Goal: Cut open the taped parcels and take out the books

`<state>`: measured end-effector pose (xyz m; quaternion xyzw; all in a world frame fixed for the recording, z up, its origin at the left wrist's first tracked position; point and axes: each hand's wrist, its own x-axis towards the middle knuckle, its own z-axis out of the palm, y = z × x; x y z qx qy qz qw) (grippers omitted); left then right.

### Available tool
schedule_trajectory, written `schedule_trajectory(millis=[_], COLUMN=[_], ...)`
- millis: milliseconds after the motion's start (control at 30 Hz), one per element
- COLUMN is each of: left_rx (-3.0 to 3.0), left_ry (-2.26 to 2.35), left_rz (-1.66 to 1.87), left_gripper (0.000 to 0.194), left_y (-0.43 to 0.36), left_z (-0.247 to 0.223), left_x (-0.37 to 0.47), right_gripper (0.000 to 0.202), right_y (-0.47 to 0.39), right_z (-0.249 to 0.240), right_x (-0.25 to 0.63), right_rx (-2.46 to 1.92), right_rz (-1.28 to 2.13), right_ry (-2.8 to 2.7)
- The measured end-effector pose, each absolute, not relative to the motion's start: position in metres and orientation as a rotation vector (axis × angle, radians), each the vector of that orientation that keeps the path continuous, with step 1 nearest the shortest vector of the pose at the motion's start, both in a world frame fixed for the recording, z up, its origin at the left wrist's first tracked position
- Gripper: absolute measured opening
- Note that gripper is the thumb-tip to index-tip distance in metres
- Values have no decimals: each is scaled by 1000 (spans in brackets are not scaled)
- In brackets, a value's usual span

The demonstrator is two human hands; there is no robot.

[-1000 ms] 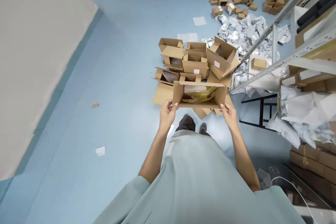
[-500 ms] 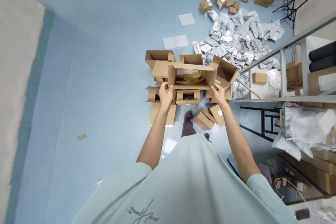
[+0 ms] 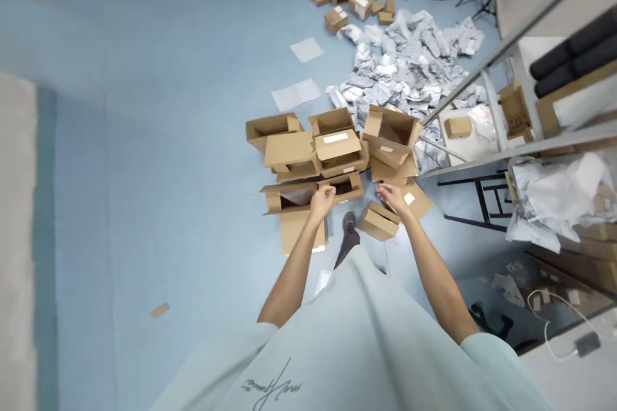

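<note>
Head: carton (image 3: pixel 338 150) (label (image 3: pixel 335 138) unreadable)

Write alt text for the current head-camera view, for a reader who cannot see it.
The person's left hand and right hand are held apart near mostly open cardboard boxes on a blue floor. Crumpled pale packaging lies beyond; metal shelving stands at picture right.
</note>
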<state>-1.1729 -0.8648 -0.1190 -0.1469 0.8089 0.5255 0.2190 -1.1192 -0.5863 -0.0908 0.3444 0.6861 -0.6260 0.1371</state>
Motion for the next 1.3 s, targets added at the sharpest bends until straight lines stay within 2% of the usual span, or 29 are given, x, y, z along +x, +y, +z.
schedule_trajectory(millis=[200, 367, 500, 600, 700, 867, 967, 1133, 1300], left_rx=[215, 719, 905, 1043, 1149, 1277, 1285, 1239, 1188], left_ry=[2089, 1959, 1705, 1508, 1285, 1019, 947, 927, 950], left_rz=[1420, 1357, 1327, 1193, 1046, 851, 780, 655, 599], left_gripper=[40, 59, 68, 76, 75, 56, 50, 57, 63], left_y=[-743, -637, -552, -493, -446, -390, -361, -306, -234], left_z=[-83, -55, -43, -33, -17, 0, -11, -41, -33], left_x=[-1038, -910, -779, -666, -558, -416, -350, -256, -163], right_gripper=[57, 70, 72, 73, 74, 73, 72, 71, 75], right_y=[-526, -481, -478, -491, -504, -507, -494, -455, -398], right_z=[-41, -6, 14, 28, 39, 44, 41, 34, 50], right_x=[-927, -717, -534, -409, -306, -186, -131, -37, 72], right_rx=[1223, 1501, 1879, 2316, 2801, 3334, 3466, 3583, 3673], right_rz=[-2076, -2315, -2459, -2485, -2415, -2279, -2254, -2158, -1980], right_ry=[2034, 2118, 2067, 1948, 1753, 1420, 1294, 1177, 999])
